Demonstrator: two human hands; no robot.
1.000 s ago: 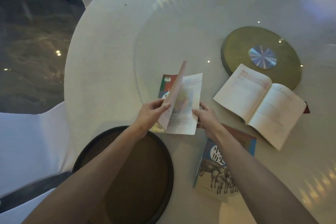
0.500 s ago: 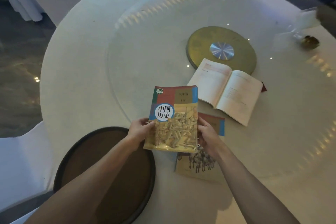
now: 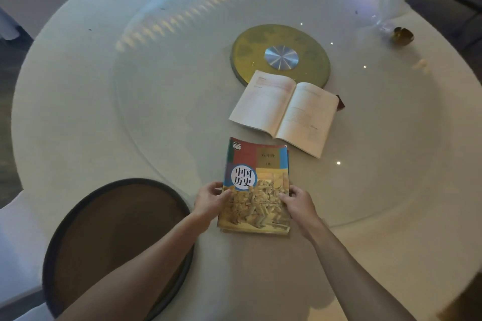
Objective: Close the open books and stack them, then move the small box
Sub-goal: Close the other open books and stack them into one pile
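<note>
Closed book: the history book (image 3: 257, 185) lay face up near the table's near edge, cover showing a white circle with Chinese characters over a battle picture; its edges sat almost square over a second book beneath it, of which only thin slivers (image 3: 288, 161) showed at the right side and near end.
Left hand (image 3: 211, 199): gripped the left edge of the closed book, thumb on the cover, fingers curled under the side.
Right hand (image 3: 297, 202): gripped the right edge of the same book, thumb resting on the cover, fingers wrapped around the edge.
Open book (image 3: 284, 111): lay flat with both pages up, just beyond the closed book and to its right — its far corner overlapped the gold disc (image 3: 280, 56).
Small dark red thing (image 3: 340, 103): peeked out from behind the open book's right edge; too hidden to say whether it was the small box.
Round tray (image 3: 117, 245): dark and brown, at the near left, just beside the left forearm.
Table (image 3: 104, 86): round, white, with a glass turntable over its middle.
Far right: a clear plastic wrapper (image 3: 388, 8) and a small dark gold object (image 3: 403, 35) — well apart from the books.
</note>
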